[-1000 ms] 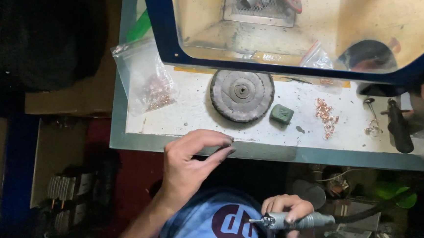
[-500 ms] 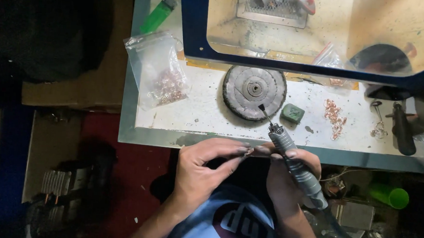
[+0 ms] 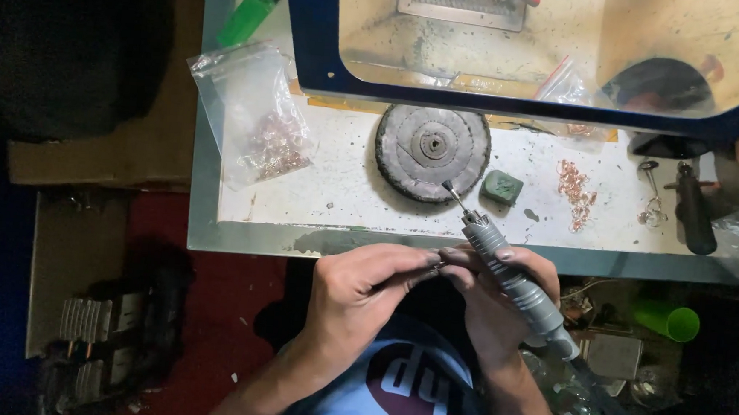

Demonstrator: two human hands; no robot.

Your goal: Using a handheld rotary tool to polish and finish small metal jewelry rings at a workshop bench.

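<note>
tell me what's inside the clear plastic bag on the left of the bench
The clear plastic bag holds a cluster of small pinkish metal pieces, gathered near its lower right corner. The pieces are too small to identify, and the rest of the bag looks empty.

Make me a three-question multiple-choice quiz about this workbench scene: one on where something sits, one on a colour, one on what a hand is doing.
1. Where does the round buffing wheel lie?
A. on the floor
B. on the bench top
C. in the plastic bag

2. What colour is the lighter?
A. green
B. red
C. white

3. What is the right hand doing?
A. resting empty
B. lifting the wheel
C. gripping the grey rotary handpiece

Answers: 1 B, it lies flat on the white surface; 2 A, its body is bright green; 3 C, the fingers wrap the tool beside the left hand.
</note>
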